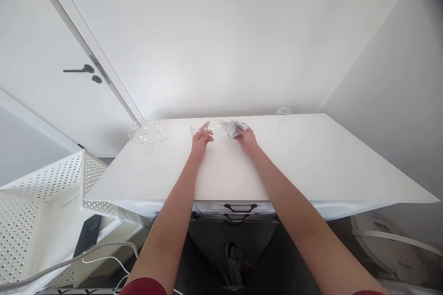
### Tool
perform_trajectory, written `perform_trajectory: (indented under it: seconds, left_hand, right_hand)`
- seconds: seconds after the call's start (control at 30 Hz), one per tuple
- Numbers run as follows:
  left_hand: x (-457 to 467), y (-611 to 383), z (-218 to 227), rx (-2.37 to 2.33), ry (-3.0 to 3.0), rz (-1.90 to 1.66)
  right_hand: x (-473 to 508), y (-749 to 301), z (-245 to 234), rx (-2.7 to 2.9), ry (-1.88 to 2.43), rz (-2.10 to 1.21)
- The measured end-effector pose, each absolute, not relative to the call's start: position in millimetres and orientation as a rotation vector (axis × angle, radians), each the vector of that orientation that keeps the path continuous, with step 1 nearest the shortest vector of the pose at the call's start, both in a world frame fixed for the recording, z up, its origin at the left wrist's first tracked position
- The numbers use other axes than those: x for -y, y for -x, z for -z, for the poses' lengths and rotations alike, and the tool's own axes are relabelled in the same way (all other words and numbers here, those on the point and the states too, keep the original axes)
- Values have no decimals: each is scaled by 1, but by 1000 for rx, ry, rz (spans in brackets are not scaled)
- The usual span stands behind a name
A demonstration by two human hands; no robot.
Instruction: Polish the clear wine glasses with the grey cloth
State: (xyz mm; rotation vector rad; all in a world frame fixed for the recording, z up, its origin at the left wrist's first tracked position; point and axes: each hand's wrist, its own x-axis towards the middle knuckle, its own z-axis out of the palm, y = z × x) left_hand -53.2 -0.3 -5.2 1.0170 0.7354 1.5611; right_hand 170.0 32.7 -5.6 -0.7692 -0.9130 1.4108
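My left hand is closed around a clear stemmed glass, tilted on its side above the white cabinet top. The glass's stem points right, toward my right hand. That hand grips a pale grey cloth, which covers the right end of the glass, so the foot there is hidden. Several clear stemmed glasses stand upright together at the back left of the cabinet top. Another stemmed glass stands alone to the right of my hands, near the wall.
Behind the cabinet rises a white wall. A door with a black handle is at the left, above a white perforated rack. Black drawer pulls stick out at the front. A cable crosses the lower left.
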Motion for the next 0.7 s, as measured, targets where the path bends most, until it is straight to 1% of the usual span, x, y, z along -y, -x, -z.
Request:
perform_trajectory:
  seconds: [0.17,0.3,0.37,0.53,0.7]
  left_hand:
    - [2,52,5,-815,-1030,-1587]
    - [2,52,4,-821,-1062,-1608]
    - [2,53,4,-819,-1063,-1616]
    - [2,55,4,-798,-1041,-1626]
    - [3,54,4,-803,-1041,-1608]
  right_hand:
    - [-24,-173,-6,1017,612,-1474]
    - [-15,-173,-15,1088,524,-1617]
    - [-14,-172,-15,1112,563,-1653]
    - [-19,-172,-7,1077,798,-1513]
    - [-20,-172,-7,962,837,-1562]
